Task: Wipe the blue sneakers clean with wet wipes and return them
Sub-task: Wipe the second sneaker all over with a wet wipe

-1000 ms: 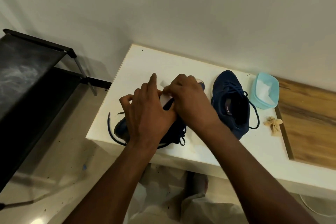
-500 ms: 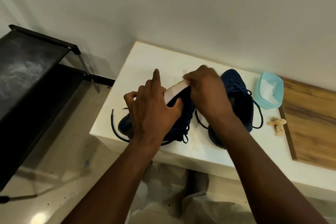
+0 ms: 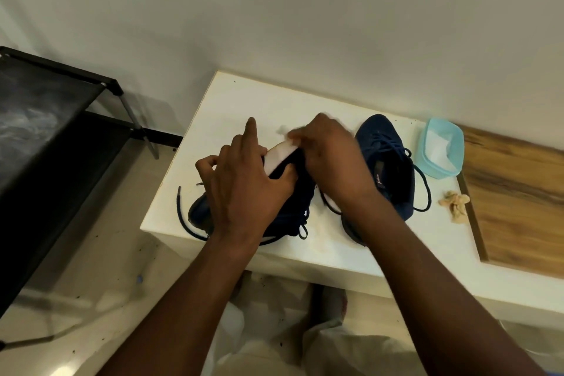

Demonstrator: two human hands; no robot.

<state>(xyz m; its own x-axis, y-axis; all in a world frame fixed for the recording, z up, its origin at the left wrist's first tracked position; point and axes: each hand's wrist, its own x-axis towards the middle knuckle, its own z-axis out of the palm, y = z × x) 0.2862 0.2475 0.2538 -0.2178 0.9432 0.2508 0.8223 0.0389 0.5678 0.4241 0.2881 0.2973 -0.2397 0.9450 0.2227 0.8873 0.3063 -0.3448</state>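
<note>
The left hand point(image 3: 244, 189) holds one blue sneaker point(image 3: 294, 207) on its side near the front edge of the white table point(image 3: 232, 107). Its thumb and most of its fingers curl round the shoe, and only the pointer finger sticks out straight. The sneaker's white sole point(image 3: 279, 156) shows between the two hands. A dark lace point(image 3: 180, 210) hangs loose past the table's edge.

The right hand point(image 3: 332, 162) is bent over the top of the sole. Its fingers are curled tight and pinch a small white wet wipe point(image 3: 284, 131) against the sole (the wipe is blurry, so its shape is hard to tell).

The second blue sneaker point(image 3: 387, 156) sits flat on the table just beside the right hand, with its open top facing up and its laces undone. Next to it, close to the wall, stands a light blue tub of wipes point(image 3: 441, 146) with its top open and white inside. A crumpled, brownish used wipe point(image 3: 454, 204) lies on the table in front of the tub, touching the edge of a wooden board point(image 3: 518, 201).

Off to the left, on the floor, stands a black rack point(image 3: 45, 119), well apart from the table.
</note>
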